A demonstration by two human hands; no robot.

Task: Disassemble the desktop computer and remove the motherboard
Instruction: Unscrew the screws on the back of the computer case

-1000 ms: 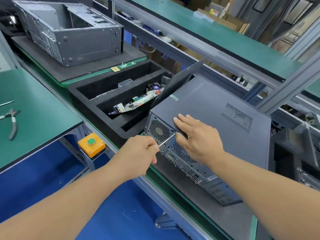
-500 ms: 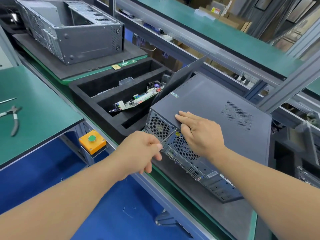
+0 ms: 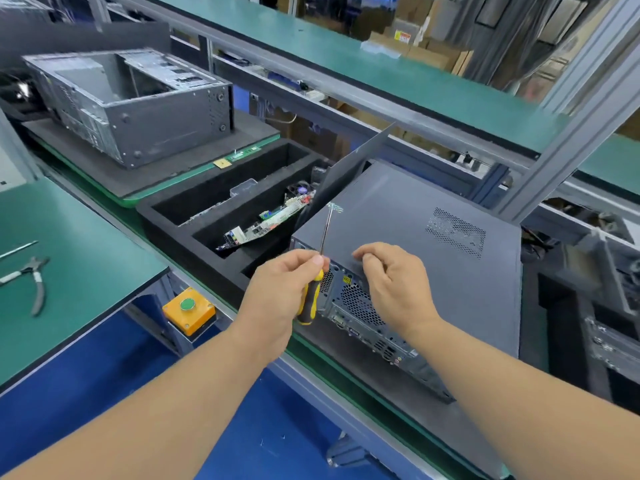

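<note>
While the desktop computer (image 3: 408,237) lies on its side on a dark foam mat (image 3: 433,420), its matte grey sheet-steel side panel faces up, with a perforated vent patch (image 3: 455,232) toward the far right. Rear I/O face (image 3: 363,317) points at the person: punched honeycomb grilles, ports, yellow warning sticker.

Left hand (image 3: 282,289) grips a screwdriver (image 3: 313,289), yellow-and-black ribbed handle in the fist, thin steel shaft pointing up over the case's near-left corner. Right hand (image 3: 391,282) sits just beside it at the panel's near edge, fingers curled over the rim; can't tell if they actually clamp it.

Left of the case: black foam tray (image 3: 180,216) with long slots, one holding a motherboard (image 3: 266,221) tilted on edge. Further left, a bare steel chassis (image 3: 131,102), open top, on another foam pad. Green matte surface (image 3: 79,268) at near left carries pliers (image 3: 34,278) and a thin metal rod (image 3: 17,249). Yellow box with green push button (image 3: 188,310) hangs under the surface edge.
</note>
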